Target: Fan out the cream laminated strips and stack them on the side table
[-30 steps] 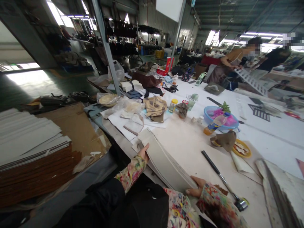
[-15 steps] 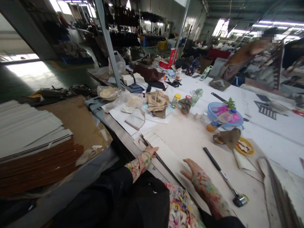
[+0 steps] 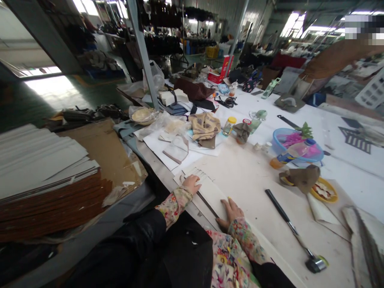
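A stack of pale grey card sheets [image 3: 210, 191] lies flat near the front edge of the worktable [image 3: 249, 176], its far ends fanned in steps. My left hand [image 3: 192, 184] rests on the stack's far left corner, fingers curled over the edge. Palm down, my right hand [image 3: 230, 210] presses on the stack's near end with fingers spread. Both arms wear floral sleeves. Neither hand grips anything.
A black-handled roller tool [image 3: 292, 230] lies right of my hands. Further right sit a yellow dish under a brown rag [image 3: 300, 178], a blue basin [image 3: 300, 146] and bottles. Tall piles of board [image 3: 45, 176] stand at left. Another person works at the far right.
The curved stack I held up a second ago now lies flat on the table. Both hands have shifted onto its top, the right one moving in toward my body.
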`<state>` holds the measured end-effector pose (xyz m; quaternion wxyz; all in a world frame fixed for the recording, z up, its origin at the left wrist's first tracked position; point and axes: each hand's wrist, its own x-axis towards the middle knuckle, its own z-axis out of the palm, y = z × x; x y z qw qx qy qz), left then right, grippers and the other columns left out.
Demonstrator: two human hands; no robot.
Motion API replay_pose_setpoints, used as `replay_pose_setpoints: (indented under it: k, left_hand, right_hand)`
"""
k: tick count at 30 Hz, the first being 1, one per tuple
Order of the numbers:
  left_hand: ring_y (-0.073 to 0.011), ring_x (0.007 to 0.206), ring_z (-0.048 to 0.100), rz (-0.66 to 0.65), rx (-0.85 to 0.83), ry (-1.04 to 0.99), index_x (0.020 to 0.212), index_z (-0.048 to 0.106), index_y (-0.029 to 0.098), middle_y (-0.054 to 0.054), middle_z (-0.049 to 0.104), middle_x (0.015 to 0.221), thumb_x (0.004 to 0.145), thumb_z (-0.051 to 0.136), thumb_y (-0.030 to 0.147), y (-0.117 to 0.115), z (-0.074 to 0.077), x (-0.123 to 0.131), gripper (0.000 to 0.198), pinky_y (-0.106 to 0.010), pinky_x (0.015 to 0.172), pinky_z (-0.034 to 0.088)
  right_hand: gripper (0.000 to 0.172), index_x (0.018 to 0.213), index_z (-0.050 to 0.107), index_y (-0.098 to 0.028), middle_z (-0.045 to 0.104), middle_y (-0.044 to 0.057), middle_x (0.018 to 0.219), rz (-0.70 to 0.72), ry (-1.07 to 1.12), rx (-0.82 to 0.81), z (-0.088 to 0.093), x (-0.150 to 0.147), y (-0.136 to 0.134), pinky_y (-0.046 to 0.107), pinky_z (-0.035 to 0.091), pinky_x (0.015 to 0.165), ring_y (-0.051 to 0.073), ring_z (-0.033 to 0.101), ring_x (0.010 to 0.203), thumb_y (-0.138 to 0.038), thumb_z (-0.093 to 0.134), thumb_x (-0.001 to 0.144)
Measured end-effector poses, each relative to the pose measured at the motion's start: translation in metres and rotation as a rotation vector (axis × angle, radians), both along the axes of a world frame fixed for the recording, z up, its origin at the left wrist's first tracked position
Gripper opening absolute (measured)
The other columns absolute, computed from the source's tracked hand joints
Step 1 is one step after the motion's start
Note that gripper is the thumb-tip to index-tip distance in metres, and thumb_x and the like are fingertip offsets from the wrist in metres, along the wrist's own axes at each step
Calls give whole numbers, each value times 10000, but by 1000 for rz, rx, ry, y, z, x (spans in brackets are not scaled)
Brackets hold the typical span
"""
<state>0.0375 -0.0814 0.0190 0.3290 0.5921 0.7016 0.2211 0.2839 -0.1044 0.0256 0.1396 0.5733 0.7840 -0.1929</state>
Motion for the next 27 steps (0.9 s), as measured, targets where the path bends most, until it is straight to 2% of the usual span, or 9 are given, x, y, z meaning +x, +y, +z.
replay_pose_setpoints:
  k: [5, 15, 21, 27]
  left_hand:
    - [-238, 966, 496, -56, 15, 114, 940, 570, 127, -104, 530, 987, 698, 620, 310, 6, -4, 3, 307, -362, 902, 374]
    - [-191, 902, 530, -48, -2, 131, 928, 577, 159, -63, 538, 931, 709, 609, 298, 10, -14, -1, 261, -317, 851, 412]
    - [-152, 883, 549, 41, -10, 86, 968, 555, 170, -44, 536, 987, 711, 598, 277, 9, -25, -11, 282, -300, 851, 424]
    - [-120, 834, 556, 114, -47, 69, 949, 569, 168, -40, 550, 994, 740, 553, 232, 9, -31, -25, 218, -266, 851, 429]
  right_hand:
    - [772, 1321, 315, -270, 212, 93, 1419, 10, 7, 26, 0, -1, -2, 400, 243, 1005, 272, 305, 1249, -514, 574, 635]
    - [744, 1334, 290, -284, 213, 80, 1422, 46, -26, 41, 1, -7, 1, 386, 236, 1009, 249, 269, 1268, -487, 542, 664]
    - [751, 1335, 292, -289, 238, 65, 1411, 49, -46, 64, -4, -7, 1, 376, 248, 1004, 234, 281, 1261, -447, 553, 648]
    - [771, 1332, 298, -297, 245, 60, 1407, 35, -36, 96, -10, -6, -1, 376, 246, 1008, 229, 285, 1259, -433, 580, 627]
